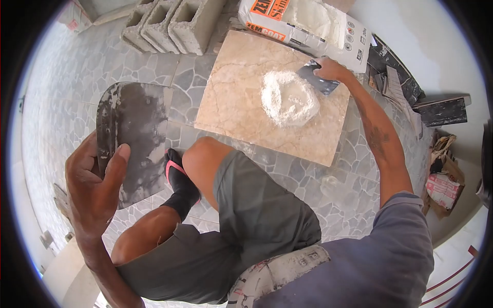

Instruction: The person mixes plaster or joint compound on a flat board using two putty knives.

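Observation:
My left hand [97, 179] is closed around the edge of a dark, plaster-stained plasterer's hawk [138, 138], thumb on its near face, held up at the left. At the upper right, my right hand [328, 69] grips a scraper [318, 78] with a wide dark blade. That blade lies beside a ring-shaped heap of white powder [290, 97], near its right side. The powder sits on a beige marbled tile [231, 97] on the floor. Behind the tile lies an opened bag of skim coat powder [308, 25], with white powder showing in its opening.
Several hollow concrete blocks [190, 25] stand at the back left. Dark tile offcuts [441, 110] lean by the wall on the right, with a torn pink and white carton [444, 190] nearer. My foot in a pink-strapped flip-flop [177, 169] rests on the stone-patterned floor [190, 77].

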`<move>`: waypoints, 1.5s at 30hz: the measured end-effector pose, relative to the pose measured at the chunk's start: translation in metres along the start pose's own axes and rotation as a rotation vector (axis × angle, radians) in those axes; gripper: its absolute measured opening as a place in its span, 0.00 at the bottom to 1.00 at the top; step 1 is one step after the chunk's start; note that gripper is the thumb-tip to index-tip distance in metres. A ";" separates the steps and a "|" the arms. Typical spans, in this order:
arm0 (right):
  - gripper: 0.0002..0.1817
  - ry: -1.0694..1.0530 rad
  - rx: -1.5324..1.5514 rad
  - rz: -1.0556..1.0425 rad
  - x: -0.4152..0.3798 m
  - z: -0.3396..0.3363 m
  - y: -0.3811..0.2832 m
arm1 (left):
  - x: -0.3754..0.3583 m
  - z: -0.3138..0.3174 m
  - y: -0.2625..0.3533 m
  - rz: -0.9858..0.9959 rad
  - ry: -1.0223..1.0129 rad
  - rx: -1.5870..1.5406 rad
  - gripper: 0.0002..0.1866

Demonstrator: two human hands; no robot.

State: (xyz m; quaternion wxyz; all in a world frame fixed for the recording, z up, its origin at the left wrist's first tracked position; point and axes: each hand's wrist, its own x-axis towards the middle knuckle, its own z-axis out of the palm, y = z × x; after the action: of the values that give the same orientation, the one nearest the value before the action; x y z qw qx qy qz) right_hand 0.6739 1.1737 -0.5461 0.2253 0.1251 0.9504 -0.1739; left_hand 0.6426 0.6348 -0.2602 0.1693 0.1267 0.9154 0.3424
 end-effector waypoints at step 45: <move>0.24 -0.078 -0.270 -0.343 -0.030 -0.046 -0.124 | -0.011 -0.012 -0.017 0.049 0.020 0.088 0.13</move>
State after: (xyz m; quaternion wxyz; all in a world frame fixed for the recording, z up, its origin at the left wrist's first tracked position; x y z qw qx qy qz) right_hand 0.6429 1.0736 -0.4596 0.2439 -0.0763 0.9630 -0.0857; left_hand 0.6463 0.6112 -0.2609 0.1460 0.1531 0.9278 0.3074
